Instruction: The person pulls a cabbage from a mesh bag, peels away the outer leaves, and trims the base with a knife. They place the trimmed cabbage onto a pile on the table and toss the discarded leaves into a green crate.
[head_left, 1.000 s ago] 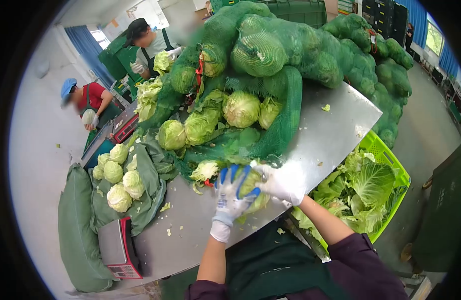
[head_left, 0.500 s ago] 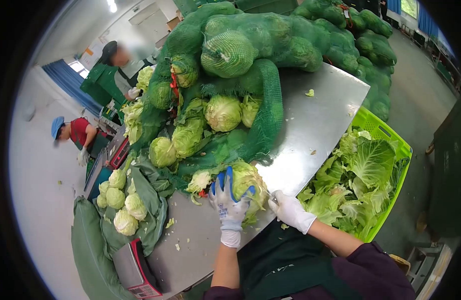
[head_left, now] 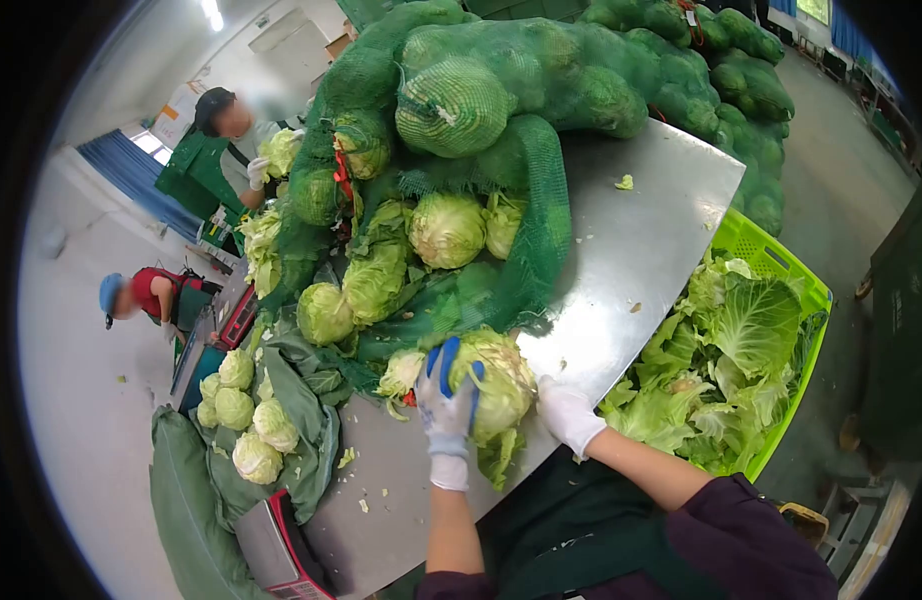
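My left hand (head_left: 446, 405), in a white glove with blue fingertips, grips a cabbage (head_left: 496, 385) from its left side. A loose outer leaf (head_left: 498, 458) hangs from the cabbage's lower edge. My right hand (head_left: 569, 412), in a white glove, is closed against the cabbage's right side. A thin knife blade showed at its fingers a moment ago; now the blade is hidden. A small trimmed piece of cabbage (head_left: 401, 373) lies left of my left hand. Behind, cabbages (head_left: 447, 230) spill from an opened green mesh bag (head_left: 541, 210).
A metal table (head_left: 631, 220) carries full mesh bags (head_left: 541, 70). At right, a bright green crate (head_left: 806, 290) holds loose leaves. Trimmed cabbages (head_left: 256, 457) rest on green cloth at left, beside a scale (head_left: 271, 545). Two people (head_left: 236, 140) work at the far left.
The cabbage has tipped and a leaf now droops from its underside. My left hand has turned slightly on it. One co-worker has lifted a cabbage; the other bends lower.
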### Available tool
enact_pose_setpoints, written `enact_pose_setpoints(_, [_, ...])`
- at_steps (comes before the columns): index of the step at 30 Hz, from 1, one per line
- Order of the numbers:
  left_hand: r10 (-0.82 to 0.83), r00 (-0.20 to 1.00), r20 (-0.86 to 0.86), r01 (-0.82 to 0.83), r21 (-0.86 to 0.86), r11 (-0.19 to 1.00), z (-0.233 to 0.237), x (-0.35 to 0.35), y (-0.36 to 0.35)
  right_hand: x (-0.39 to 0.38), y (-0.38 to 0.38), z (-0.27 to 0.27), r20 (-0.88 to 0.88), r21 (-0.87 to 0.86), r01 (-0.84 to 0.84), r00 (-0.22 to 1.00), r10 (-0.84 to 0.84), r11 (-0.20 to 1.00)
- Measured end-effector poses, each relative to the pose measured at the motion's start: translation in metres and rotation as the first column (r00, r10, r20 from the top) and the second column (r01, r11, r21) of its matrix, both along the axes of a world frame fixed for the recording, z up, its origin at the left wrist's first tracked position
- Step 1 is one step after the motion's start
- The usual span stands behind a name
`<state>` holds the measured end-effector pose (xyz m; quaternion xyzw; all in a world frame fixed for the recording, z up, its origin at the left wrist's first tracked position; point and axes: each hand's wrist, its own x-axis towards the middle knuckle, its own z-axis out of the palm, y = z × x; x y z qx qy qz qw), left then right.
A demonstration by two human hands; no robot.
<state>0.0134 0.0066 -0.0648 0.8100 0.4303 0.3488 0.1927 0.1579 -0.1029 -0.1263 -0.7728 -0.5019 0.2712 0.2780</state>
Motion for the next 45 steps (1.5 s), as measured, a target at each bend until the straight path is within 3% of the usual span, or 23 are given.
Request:
enact_pose_setpoints(5, [-0.052, 0.999, 0.015, 0.054, -0.297, 0.953, -0.004, 0.008, 0.035, 0.008, 0.027, -0.016, 0.104, 0.052, 0.014, 0.994, -0.019, 0.999])
enact_pose_setpoints(8, [0.267, 0.849, -0.457, -0.215, 0.163, 0.963, 0.011, 0.048, -0.024, 0.022, 0.007, -0.032, 0.142, -0.018, -0.008, 0.990, 0.011, 1.000])
enact_pose_setpoints(9, [0.351, 0.774, -0.527, -0.216, 0.301, 0.929, 0.013, 0.056, -0.042, 0.032, -0.003, -0.025, 0.224, -0.087, -0.179, 0.955, 0.194, 0.980])
enact_pose_setpoints(10, [0.333, 0.788, -0.518, -0.183, 0.318, 0.930, 0.015, 0.060, -0.051, 0.034, -0.012, -0.018, 0.004, -0.086, -0.054, 0.998, 0.055, 0.995])
enact_pose_setpoints(11, [0.318, 0.801, -0.507, -0.155, 0.337, 0.929, 0.018, 0.062, -0.052, 0.042, -0.010, -0.096, 0.499, 0.163, -0.331, 0.840, 0.212, 0.929])
enact_pose_setpoints(13, [0.305, 0.785, -0.538, -0.173, 0.283, 0.944, 0.029, 0.057, -0.031, 0.039, -0.003, -0.078, 0.297, -0.021, -0.268, 0.918, 0.262, 0.963])
enact_pose_setpoints(14, [0.209, 0.865, -0.455, -0.164, 0.137, 0.977, 0.024, 0.047, -0.009, 0.029, 0.004, 0.001, 0.055, -0.209, -0.196, 0.976, 0.211, 0.958])
enact_pose_setpoints(15, [0.109, 0.928, -0.357, -0.123, -0.017, 0.992, 0.017, 0.034, 0.011, 0.019, 0.017, -0.030, 0.050, -0.211, -0.202, 0.975, 0.217, 0.956])
enact_pose_setpoints(17, [-0.024, 0.993, -0.112, -0.012, -0.315, 0.949, 0.012, 0.006, 0.056, 0.001, 0.061, -0.109, 0.158, 0.447, 0.064, 0.976, -0.149, 0.892])
enact_pose_setpoints(19, [-0.080, 0.995, 0.062, 0.100, -0.470, 0.877, -0.018, -0.014, 0.104, 0.007, 0.075, -0.062, 0.288, 0.313, -0.123, 0.957, 0.030, 0.942])
enact_pose_setpoints(21, [-0.012, 0.998, 0.061, 0.041, -0.504, 0.863, -0.015, -0.010, 0.097, 0.012, 0.090, -0.045, 0.379, -0.037, -0.248, 0.893, 0.243, 0.968])
enact_pose_setpoints(22, [0.048, 0.997, 0.053, -0.011, -0.545, 0.838, -0.015, -0.002, 0.090, 0.011, 0.088, -0.039, 0.204, 0.045, -0.092, 0.976, 0.081, 0.995])
enact_pose_setpoints(23, [0.128, 0.985, -0.120, -0.156, -0.275, 0.949, 0.001, 0.011, 0.060, 0.012, 0.083, -0.035, 0.206, 0.044, -0.090, 0.975, 0.079, 0.995])
enact_pose_setpoints(25, [0.349, 0.867, -0.356, -0.353, 0.059, 0.934, 0.024, 0.045, 0.006, 0.021, 0.069, -0.035, -0.029, -0.024, -0.010, 1.000, 0.009, 1.000])
enact_pose_setpoints(26, [0.349, 0.872, -0.344, -0.354, 0.051, 0.934, 0.026, 0.048, 0.005, 0.027, 0.070, -0.043, 0.190, -0.208, -0.082, 0.974, 0.122, 0.975])
enact_pose_setpoints(27, [0.321, 0.886, -0.333, -0.306, 0.099, 0.947, 0.024, 0.047, -0.001, 0.028, 0.064, -0.038, 0.187, -0.227, -0.082, 0.974, 0.126, 0.970])
enact_pose_setpoints(29, [0.234, 0.929, -0.288, -0.206, 0.122, 0.971, 0.016, 0.033, -0.002, 0.030, 0.062, -0.011, 0.445, -0.482, -0.526, 0.542, 0.713, 0.701])
enact_pose_setpoints(30, [0.199, 0.964, -0.178, -0.186, 0.088, 0.979, 0.008, 0.020, 0.006, 0.027, 0.062, -0.015, -0.064, -0.276, -0.306, 0.952, 0.300, 0.911])
enact_pose_setpoints(31, [0.160, 0.985, -0.071, -0.156, 0.056, 0.986, -0.003, 0.005, 0.011, 0.022, 0.059, -0.021, -0.613, -0.266, 0.063, 0.759, -0.219, 0.962])
enact_pose_setpoints(35, [0.059, 0.944, 0.324, -0.075, 0.036, 0.997, -0.024, -0.038, -0.022, 0.013, 0.074, 0.011, -0.583, -0.205, 0.091, 0.788, -0.196, 0.974])
enact_pose_setpoints(37, [-0.032, 0.786, 0.617, 0.121, -0.103, 0.987, -0.057, -0.067, -0.020, 0.002, 0.065, 0.013, -0.565, -0.234, 0.012, 0.812, -0.146, 0.972])
enact_pose_setpoints(39, [0.183, 0.636, 0.750, 0.283, -0.448, 0.848, -0.045, -0.094, -0.012, -0.006, 0.064, 0.016, -0.459, 0.038, 0.026, 0.888, -0.005, 0.999])
enact_pose_setpoints(45, [-0.004, 0.851, 0.526, 0.276, -0.440, 0.855, 0.009, -0.075, 0.006, -0.022, 0.050, 0.022, -0.389, 0.134, -0.003, 0.920, 0.055, 0.991])
